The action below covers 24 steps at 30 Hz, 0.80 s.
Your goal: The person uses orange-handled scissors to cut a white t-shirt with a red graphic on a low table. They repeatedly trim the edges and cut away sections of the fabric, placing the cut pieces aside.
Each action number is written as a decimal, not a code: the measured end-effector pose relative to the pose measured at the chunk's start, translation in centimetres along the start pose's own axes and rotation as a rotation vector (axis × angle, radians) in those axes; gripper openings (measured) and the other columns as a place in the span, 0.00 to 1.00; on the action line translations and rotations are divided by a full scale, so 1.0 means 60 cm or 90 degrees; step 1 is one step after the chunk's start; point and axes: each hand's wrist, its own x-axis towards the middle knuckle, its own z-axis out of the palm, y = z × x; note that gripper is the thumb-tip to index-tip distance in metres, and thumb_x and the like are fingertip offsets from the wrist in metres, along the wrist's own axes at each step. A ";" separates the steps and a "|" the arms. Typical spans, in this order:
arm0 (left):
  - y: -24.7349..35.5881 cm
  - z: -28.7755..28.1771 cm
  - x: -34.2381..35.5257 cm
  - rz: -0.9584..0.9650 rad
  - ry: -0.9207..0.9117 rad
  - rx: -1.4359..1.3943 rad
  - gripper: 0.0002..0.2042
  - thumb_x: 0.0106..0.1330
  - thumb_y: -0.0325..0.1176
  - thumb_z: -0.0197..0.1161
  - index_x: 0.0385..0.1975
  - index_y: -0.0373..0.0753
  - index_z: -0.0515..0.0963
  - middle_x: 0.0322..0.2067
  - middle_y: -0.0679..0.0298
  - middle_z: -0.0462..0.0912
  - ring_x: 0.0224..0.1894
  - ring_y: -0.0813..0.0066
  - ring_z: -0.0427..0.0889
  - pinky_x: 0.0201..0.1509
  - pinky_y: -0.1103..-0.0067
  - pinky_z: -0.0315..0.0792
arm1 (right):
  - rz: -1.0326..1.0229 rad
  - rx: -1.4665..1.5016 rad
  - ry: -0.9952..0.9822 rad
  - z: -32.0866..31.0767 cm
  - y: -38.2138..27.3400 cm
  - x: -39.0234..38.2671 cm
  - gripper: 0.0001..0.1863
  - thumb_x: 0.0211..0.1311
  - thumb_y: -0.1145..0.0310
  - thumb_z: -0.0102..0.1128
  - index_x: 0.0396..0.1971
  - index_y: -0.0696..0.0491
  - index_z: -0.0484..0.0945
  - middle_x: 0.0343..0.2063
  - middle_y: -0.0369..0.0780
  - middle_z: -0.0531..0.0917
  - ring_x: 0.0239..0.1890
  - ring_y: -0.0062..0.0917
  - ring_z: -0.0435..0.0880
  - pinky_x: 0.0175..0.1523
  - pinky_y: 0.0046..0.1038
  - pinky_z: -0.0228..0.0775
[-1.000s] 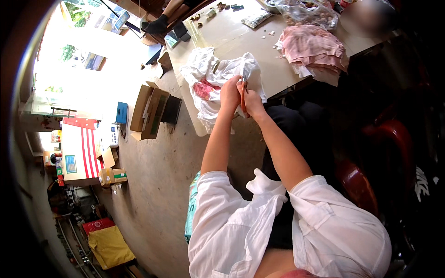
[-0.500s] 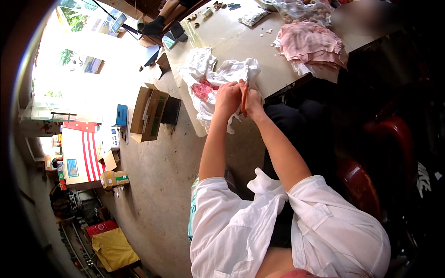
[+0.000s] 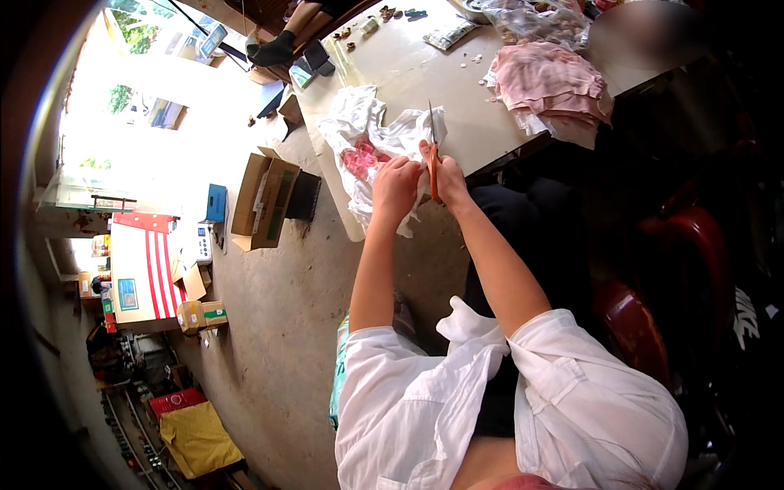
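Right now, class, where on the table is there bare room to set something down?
Bare tabletop shows between the white cloth and the pink cloth pile, near the edge, and another patch beyond the white cloth, short of the patterned packet. Crowded: around the scissors, and by the pile and clear plastic bag.

Open cardboard box (image 3: 265, 204), small blue box (image 3: 216, 202)

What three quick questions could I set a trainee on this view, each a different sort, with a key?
1. Multiple choice: which hand holds the scissors? A) left, B) right, C) neither.
2. True or false: the pink cloth pile lies to the right of the white cloth.
3. Fill in: the handles of the scissors are coloured ____.

Key: 1. B, the right hand. 2. True. 3. Orange.
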 end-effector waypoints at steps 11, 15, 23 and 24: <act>0.010 0.019 0.019 -0.058 0.057 0.040 0.02 0.55 0.30 0.58 0.25 0.40 0.76 0.24 0.62 0.75 0.32 0.61 0.76 0.39 0.70 0.67 | 0.202 0.242 -0.111 -0.002 -0.003 -0.012 0.42 0.48 0.26 0.49 0.21 0.60 0.79 0.14 0.38 0.72 0.24 0.22 0.75 0.23 0.26 0.63; 0.022 0.023 0.013 -0.003 0.020 0.051 0.02 0.53 0.30 0.59 0.25 0.42 0.77 0.24 0.64 0.75 0.33 0.65 0.77 0.39 0.71 0.67 | 0.186 0.218 -0.081 -0.008 0.003 0.019 0.43 0.47 0.26 0.49 0.26 0.61 0.79 0.20 0.43 0.76 0.26 0.24 0.77 0.24 0.27 0.65; -0.044 0.038 0.045 -0.010 -0.032 -0.229 0.08 0.60 0.32 0.58 0.29 0.35 0.80 0.32 0.56 0.79 0.37 0.59 0.75 0.44 0.70 0.69 | 0.051 0.155 0.128 0.015 0.043 0.048 0.47 0.51 0.28 0.48 0.38 0.67 0.77 0.30 0.48 0.80 0.33 0.32 0.80 0.34 0.31 0.71; -0.049 0.034 0.071 -0.063 -0.061 -0.317 0.08 0.60 0.31 0.57 0.31 0.36 0.81 0.34 0.54 0.79 0.39 0.58 0.76 0.46 0.71 0.69 | 0.089 0.224 0.108 0.015 0.043 0.044 0.45 0.52 0.29 0.48 0.37 0.65 0.77 0.28 0.46 0.79 0.29 0.30 0.79 0.31 0.29 0.69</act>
